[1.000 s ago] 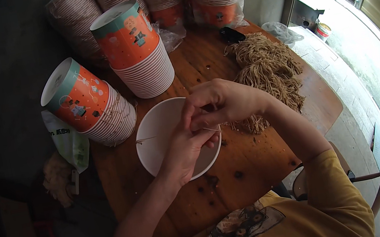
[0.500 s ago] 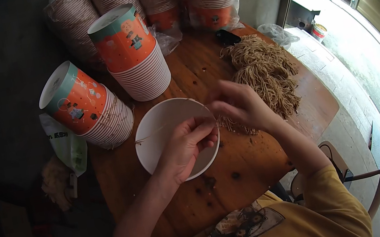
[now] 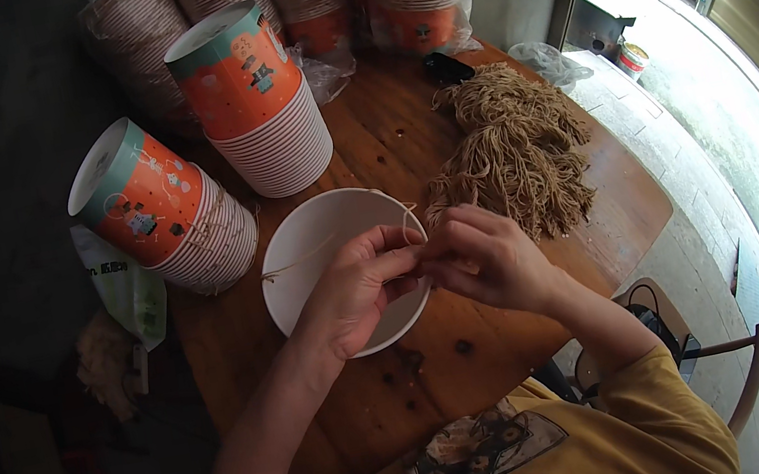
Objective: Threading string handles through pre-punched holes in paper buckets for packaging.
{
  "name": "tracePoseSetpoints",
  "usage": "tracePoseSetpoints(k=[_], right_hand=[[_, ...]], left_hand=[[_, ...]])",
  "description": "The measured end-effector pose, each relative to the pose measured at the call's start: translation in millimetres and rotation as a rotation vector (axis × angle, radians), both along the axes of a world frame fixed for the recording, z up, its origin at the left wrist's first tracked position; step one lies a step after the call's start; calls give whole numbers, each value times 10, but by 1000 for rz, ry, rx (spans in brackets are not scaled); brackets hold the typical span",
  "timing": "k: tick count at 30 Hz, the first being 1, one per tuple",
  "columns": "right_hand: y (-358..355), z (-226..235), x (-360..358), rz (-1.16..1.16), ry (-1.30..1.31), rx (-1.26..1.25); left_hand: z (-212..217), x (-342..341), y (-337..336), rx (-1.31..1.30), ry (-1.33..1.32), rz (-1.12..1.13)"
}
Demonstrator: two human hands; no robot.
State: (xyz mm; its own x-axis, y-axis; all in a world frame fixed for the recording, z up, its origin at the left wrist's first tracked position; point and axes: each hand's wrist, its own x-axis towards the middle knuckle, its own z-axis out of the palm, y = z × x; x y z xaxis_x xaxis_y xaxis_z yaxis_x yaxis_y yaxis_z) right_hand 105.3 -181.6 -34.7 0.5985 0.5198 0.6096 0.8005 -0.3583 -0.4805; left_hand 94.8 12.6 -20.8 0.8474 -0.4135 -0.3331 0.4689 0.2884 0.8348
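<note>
We note the left hand (image 3: pixel 360 286) curled over the white paper bowl (image 3: pixel 306 250), fingers closed around its right rim, thumb and forefinger pinching a thin tan string (image 3: pixel 302 256) that runs leftward across the bowl's mouth. The right hand (image 3: pixel 484 254) touches the left at the fingertips, its fingers pinched shut on the same string. Just beyond the right hand lies a heap of tan strings (image 3: pixel 511 148). Beyond the left hand stand two stacks of orange cups (image 3: pixel 258 96) on the wooden table (image 3: pixel 425 381).
</note>
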Motion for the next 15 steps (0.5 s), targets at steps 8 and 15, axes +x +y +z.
tracePoseSetpoints(k=[8,15], right_hand=[[-59,183,355,173,-33,-69],[-121,249,442,267,-133,-110]], left_hand=[[46,19,-99,106,-148,-25],[95,-27,-160,196,-193,-5]])
